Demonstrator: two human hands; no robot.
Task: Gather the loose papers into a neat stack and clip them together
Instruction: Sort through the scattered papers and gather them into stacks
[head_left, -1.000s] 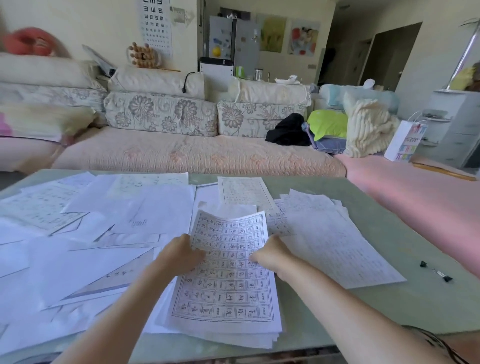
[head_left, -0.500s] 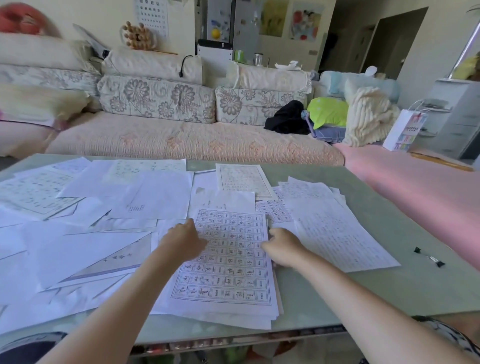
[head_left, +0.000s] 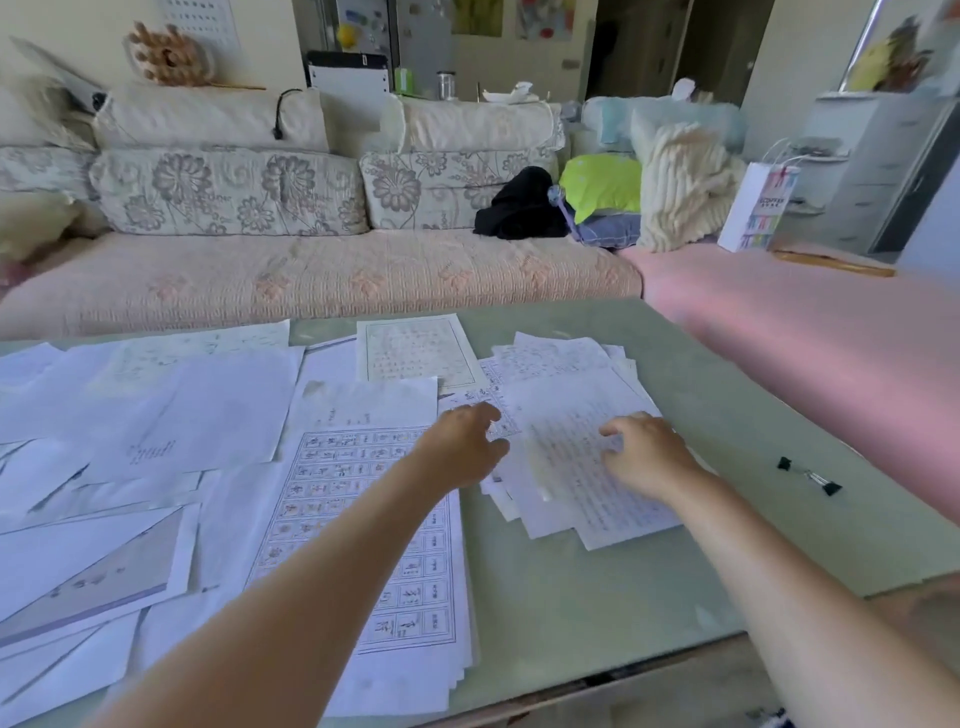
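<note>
While a person leans over a pale green glass-topped table (head_left: 571, 613), both bare forearms reach forward across a scatter of white papers.

The right hand (head_left: 649, 460) lies palm down on a small pile (head_left: 566, 496) of handwritten sheets. Its fingers (head_left: 615, 430) are spread and gently bent, with the tips resting on the top sheet and nothing gripped. The sheets under those fingers are fanned and uneven, and their corners stick out toward the person.

The left hand (head_left: 462, 449) is just beside the right. Its loosely curled fingertips (head_left: 493, 415) are at the left edge of that same pile. The hand is blurred, so I cannot tell whether the fingers pinch a sheet or only touch it.

Under the left wrist and forearm lies a gridded sheet (head_left: 322, 478), printed with rows of boxed characters. It tops a thicker stack whose edges are roughly squared. Out past the left hand's knuckles, more loose sheets (head_left: 156, 415) overlap at all angles. Just beyond both sets of fingertips sits one bordered page (head_left: 415, 353).

Two black binder clips (head_left: 808, 475) lie on bare glass, off to the outer side of the right hand. They are well apart from its fingers and from every paper.

Beyond the far edge of the table runs a sofa (head_left: 311, 280) with floral cushions.
</note>
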